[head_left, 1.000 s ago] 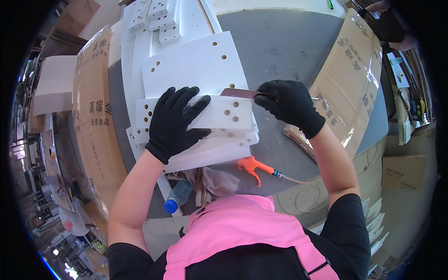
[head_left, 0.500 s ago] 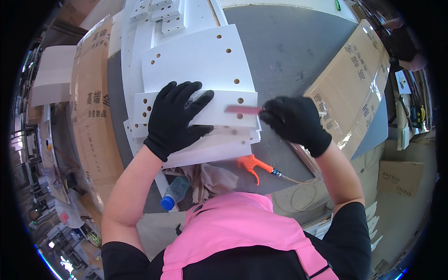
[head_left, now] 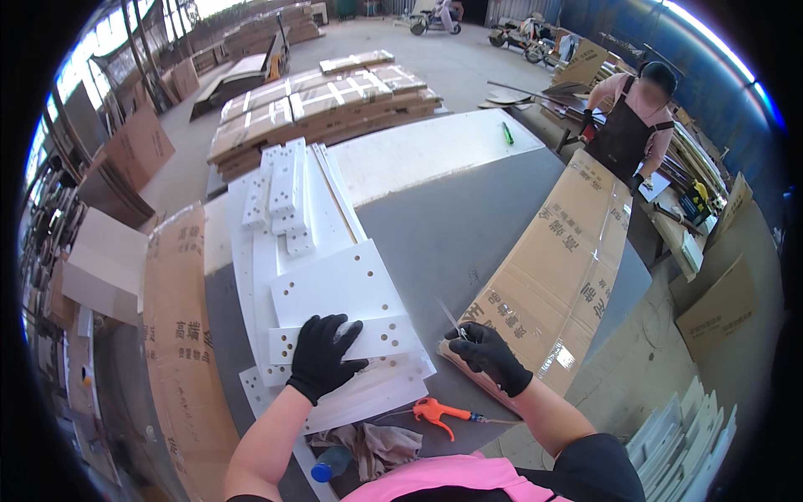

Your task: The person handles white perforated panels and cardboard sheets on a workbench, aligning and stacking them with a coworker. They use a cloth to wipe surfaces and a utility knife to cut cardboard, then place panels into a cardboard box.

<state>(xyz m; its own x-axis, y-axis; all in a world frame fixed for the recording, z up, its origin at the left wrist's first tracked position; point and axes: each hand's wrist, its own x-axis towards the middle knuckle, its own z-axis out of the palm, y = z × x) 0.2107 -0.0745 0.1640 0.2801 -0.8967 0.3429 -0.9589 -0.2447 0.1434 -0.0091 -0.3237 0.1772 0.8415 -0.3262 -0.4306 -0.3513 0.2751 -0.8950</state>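
white drilled strip (head_left: 381, 338) under left hand (head_left: 322, 358), right hand (head_left: 488, 354) just beside it

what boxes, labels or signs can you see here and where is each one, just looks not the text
Long flattened brown cardboard carton with dark printed characters: right of the grey table, beside the right hand.
Long brown cardboard sheet with printed characters: along the table's left edge, left of the left hand.
Plain brown cardboard boxes: far left.
Brown cardboard box: floor, right.
Strapped flat cartons on pallets: background.
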